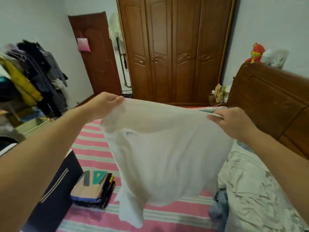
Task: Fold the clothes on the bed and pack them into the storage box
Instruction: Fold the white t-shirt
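- Left hand point(107, 104) and right hand point(234, 123) each pinch a top corner of the white shirt point(167, 148).
- Shirt hangs lengthwise down, above the bed point(93, 148).

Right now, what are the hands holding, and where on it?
Both hold a white shirt up over the bed: the left hand pinches one top corner, the right hand the other.
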The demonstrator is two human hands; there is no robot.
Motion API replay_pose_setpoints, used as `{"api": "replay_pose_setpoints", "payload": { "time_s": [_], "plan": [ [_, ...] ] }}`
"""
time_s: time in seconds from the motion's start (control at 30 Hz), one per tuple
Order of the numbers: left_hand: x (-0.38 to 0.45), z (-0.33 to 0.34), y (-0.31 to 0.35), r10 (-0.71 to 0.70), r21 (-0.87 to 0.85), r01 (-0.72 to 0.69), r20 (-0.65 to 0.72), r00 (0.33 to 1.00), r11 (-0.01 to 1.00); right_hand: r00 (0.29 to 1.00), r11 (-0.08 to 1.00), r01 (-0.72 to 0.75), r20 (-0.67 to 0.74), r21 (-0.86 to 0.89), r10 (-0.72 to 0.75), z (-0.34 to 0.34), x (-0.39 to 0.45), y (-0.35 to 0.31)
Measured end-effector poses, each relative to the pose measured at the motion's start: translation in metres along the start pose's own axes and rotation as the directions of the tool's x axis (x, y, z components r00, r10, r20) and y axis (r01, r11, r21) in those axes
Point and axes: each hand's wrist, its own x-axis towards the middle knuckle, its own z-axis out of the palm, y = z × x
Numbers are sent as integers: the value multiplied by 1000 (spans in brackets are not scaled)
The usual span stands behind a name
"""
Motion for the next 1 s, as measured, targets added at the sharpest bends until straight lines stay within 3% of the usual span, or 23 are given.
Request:
{"api": "replay_pose_setpoints", "payload": {
  "time_s": [0.07, 0.13, 0.2, 0.27, 0.33, 0.4, 0.43, 0.5, 0.53, 0.63, 0.7, 0.8, 0.87, 1.0],
  "plan": [
    [3, -9, -27, 195, 273, -179, -34, 980, 945, 994, 993, 88, -54, -83, -93, -1, -1, -12],
    [0, -11, -62, 278, 424, -294, 101, 955, 856, 988, 972, 119, -77, -201, -136, 6, -15, -14],
    [-12, 4, -104, 209, 568, -287, 200, 957, 771, 998, 963, 37, -36, -265, -48, 24, -48, -11],
    [-35, 33, -156, 103, 586, -144, 103, 989, 797, 996, 964, -61, 42, -260, 74, 63, -98, -9],
    [-71, 75, -209, -71, 414, 95, -72, 995, 905, 974, 962, -128, 153, -240, 168, 111, -161, -12],
    [-109, 118, -251, -311, 106, 324, -122, 942, 940, 883, 939, -281, 330, -199, 334, 151, -227, -30],
    [-126, 141, -267, -437, -85, 431, -72, 896, 898, 806, 905, -384, 413, -180, 424, 172, -257, -36],
    [-163, 186, -280, -604, -373, 592, 100, 791, 714, 604, 810, -555, 578, -190, 549, 212, -314, -43],
    [-177, 202, -279, -623, -428, 619, 151, 768, 659, 568, 815, -546, 628, -196, 532, 228, -330, -50],
    [-205, 240, -259, -553, -335, 615, 270, 788, 714, 433, 817, -542, 768, -196, 471, 257, -342, -106],
    [-215, 252, -242, -485, -265, 587, 361, 796, 765, 466, 774, -633, 809, 22, 358, 269, -322, -164],
    [-232, 263, -229, -371, -133, 455, 405, 836, 880, 681, 758, -567, 702, 324, 210, 286, -284, -242],
    [-239, 260, -228, -281, -70, 331, 382, 880, 941, 773, 820, -472, 598, 322, 210, 299, -273, -262],
    [-239, 239, -230, -170, -39, 195, 351, 921, 980, 870, 906, -370, 419, 208, 259, 314, -270, -258]
  ]
}}
